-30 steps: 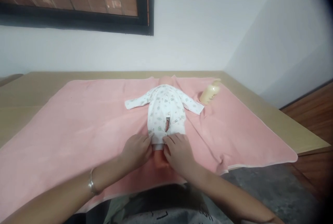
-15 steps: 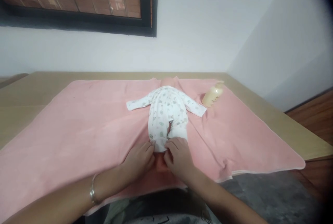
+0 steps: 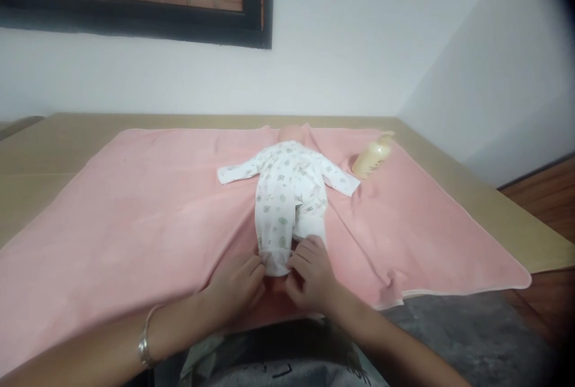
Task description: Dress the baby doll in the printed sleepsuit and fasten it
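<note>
A baby doll lies on its back or front, I cannot tell which, its head toward the wall. It wears a white printed baby outfit with both sleeves spread out sideways. My left hand is closed, pinching the left edge of the white cuff at the end of the left-side trouser leg. On the cuff's other edge, my right hand pinches with bent fingers. That hand partly covers the end of the right-side leg. No foot shows at the held cuff.
A pink blanket with pale edging spreads under the doll over a wooden table. Right of the doll stands a cream pump bottle, near one sleeve. A white wall and a dark-framed window are behind the table.
Both hands have drawn the cuff slightly toward me, and the left-side trouser leg looks longer and straighter. The view has also tilted down a little.
</note>
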The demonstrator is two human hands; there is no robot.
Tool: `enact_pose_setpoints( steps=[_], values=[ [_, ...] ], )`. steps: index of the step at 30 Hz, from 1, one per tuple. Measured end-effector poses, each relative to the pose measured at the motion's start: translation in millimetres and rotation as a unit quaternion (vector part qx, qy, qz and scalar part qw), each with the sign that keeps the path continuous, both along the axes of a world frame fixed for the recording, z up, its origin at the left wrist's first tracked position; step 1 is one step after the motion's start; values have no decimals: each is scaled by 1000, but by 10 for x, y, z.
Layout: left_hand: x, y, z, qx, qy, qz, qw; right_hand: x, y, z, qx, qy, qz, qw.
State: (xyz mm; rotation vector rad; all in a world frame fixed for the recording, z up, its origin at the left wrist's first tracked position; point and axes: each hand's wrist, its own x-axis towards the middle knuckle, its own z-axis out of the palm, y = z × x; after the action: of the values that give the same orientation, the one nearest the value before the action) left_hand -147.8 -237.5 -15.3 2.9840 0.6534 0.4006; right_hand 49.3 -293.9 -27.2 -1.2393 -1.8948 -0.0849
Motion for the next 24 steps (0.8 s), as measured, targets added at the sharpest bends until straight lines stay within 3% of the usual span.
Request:
enact_pose_setpoints(
  steps=[7,11,16,20,24],
  values=[
    [11,-1,72,-54,27,-32,998,9,-16,19,-17,-25,23,999],
    [12,25,106,-38,23,-59,997,-19,-11,46,-21,-24,33,999],
    [24,91,241,-69,12,-66,995,76,-92,170,-52,-16,39,998],
    [200,159,395,-42,-18,-25,999,337,-220,226,-24,48,-60,997],
    [522,215,489,-19,20,-4,1000,529,-310,114,-51,78,-171,981]
  ],
)
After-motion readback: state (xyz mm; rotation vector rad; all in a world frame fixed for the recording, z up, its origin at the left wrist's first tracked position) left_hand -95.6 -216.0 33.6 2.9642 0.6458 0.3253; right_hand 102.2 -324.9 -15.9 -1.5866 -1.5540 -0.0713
